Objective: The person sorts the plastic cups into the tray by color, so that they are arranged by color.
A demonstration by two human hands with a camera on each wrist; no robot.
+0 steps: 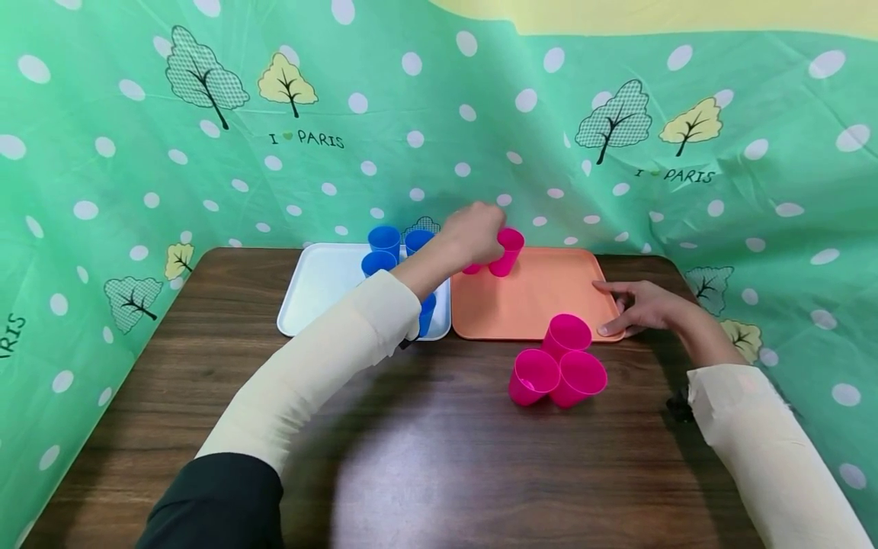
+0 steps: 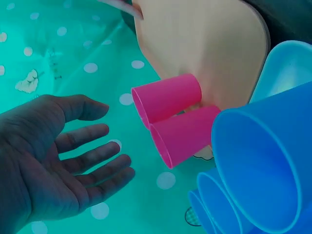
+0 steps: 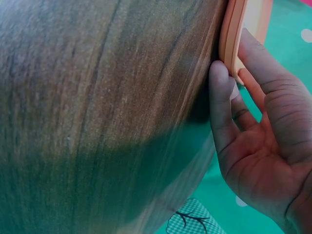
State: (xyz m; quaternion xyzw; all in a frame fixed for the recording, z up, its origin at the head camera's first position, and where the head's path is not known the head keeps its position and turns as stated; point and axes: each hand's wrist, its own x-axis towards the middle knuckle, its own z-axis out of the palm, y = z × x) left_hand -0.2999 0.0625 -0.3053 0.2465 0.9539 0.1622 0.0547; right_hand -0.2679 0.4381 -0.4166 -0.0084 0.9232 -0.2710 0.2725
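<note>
My left hand is over the back left of the orange tray. In the left wrist view its fingers are spread loosely, with nothing in them. Two pink cups stand side by side on that tray, a small gap away from the fingertips; in the head view the hand partly hides them. At the tray's front right corner my right hand grips the rim, thumb at the front corner and fingers along the side. Three more pink cups stand clustered on the table just in front of the tray.
A white tray adjoins the orange one on the left, with several blue cups on its right half, partly behind my left forearm. Both trays lie near the back of the dark wooden table. Behind hangs a green dotted cloth.
</note>
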